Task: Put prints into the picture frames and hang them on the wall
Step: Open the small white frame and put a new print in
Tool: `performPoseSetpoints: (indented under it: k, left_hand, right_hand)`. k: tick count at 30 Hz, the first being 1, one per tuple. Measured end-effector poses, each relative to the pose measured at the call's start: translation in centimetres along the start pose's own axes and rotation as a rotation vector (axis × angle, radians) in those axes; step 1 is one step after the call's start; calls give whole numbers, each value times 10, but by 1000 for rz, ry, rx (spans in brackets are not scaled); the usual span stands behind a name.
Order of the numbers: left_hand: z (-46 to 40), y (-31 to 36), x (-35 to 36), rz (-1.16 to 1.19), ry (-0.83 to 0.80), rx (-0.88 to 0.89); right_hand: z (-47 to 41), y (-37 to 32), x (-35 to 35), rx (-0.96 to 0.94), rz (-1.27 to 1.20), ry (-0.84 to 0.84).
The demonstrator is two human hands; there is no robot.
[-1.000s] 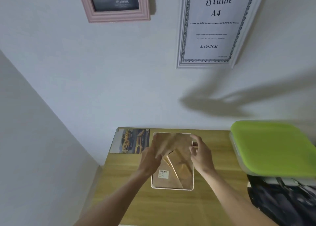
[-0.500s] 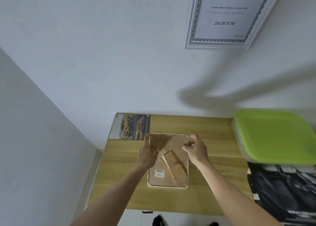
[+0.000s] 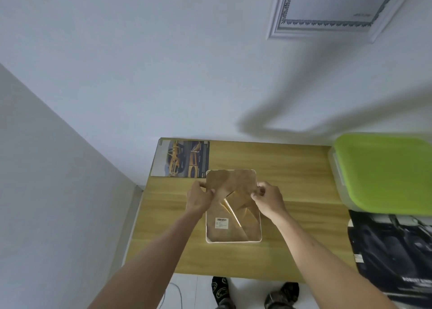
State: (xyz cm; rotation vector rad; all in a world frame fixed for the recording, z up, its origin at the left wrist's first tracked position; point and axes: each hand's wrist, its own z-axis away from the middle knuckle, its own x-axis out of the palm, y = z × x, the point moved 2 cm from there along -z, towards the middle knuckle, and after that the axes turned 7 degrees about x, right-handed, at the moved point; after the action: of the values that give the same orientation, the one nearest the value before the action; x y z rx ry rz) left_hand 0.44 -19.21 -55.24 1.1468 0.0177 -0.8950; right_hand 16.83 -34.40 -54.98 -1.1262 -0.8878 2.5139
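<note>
Dead centre of the head view, a white-rimmed picture frame (image 3: 233, 229) lies face down on the wooden table (image 3: 304, 191), brown backing up, with a small barcode sticker on the lower left of the backing. The left hand (image 3: 198, 197) has its fingers curled and pinching the frame's left edge near the top; the right hand (image 3: 268, 197) pinches the right edge the same way, fingertips bunched together on the rim. Up and left of the frame, at the table's far corner, a car print (image 3: 182, 159) lies flat. At the right edge sits a bin with a lime-green lid (image 3: 383, 173), and below it a dark print (image 3: 392, 252). Top right, a white document frame (image 3: 327, 28) hangs on the wall.
</note>
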Motion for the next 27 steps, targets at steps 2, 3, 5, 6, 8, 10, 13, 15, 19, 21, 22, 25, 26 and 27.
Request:
performPoseSetpoints:
  k: [2, 3, 5, 6, 8, 10, 13, 15, 19, 21, 22, 25, 26, 27]
  left_hand:
    - [-4, -5, 3, -5, -5, -39]
    - [-5, -7, 4, -12, -6, -56]
    - [-9, -10, 6, -28, -1, -77]
    - [-11, -13, 7, -43, 0, -77]
    - [-12, -13, 7, -79, 3, -69]
    - [-15, -16, 9, -129, -1, -47]
    - [-15, -18, 11, -170, -19, -25]
    - [-14, -18, 12, -160, -30, -32]
    - [-14, -17, 14, -141, -55, -20]
    - [-15, -17, 13, -115, -69, -13]
    - [-14, -18, 12, -103, -84, -5]
    - [-11, -16, 13, -76, -138, 21]
    - [-10, -15, 14, -76, -151, 33]
    - [-9, -14, 14, -77, -157, 43]
  right_hand:
    - [-4, 1, 3, 6, 30, -12]
    - [-6, 1, 5, 11, 43, -18]
    - [-10, 2, 7, 39, 56, -31]
    - [-13, 4, 8, 61, 52, -30]
    - [-16, 7, 10, 110, 24, -18]
    - [-17, 11, 12, 145, 4, -4]
    - [-15, 12, 11, 138, 14, 4]
    - [-13, 11, 9, 133, 36, 6]
    - [-10, 12, 5, 136, 45, -6]
    - [-9, 12, 4, 126, 38, -19]
    - [-9, 12, 4, 130, 27, -32]
    - [-8, 12, 0, 151, -15, -63]
    - [-8, 12, -1, 152, -25, -70]
    - [-6, 12, -3, 149, -36, -80]
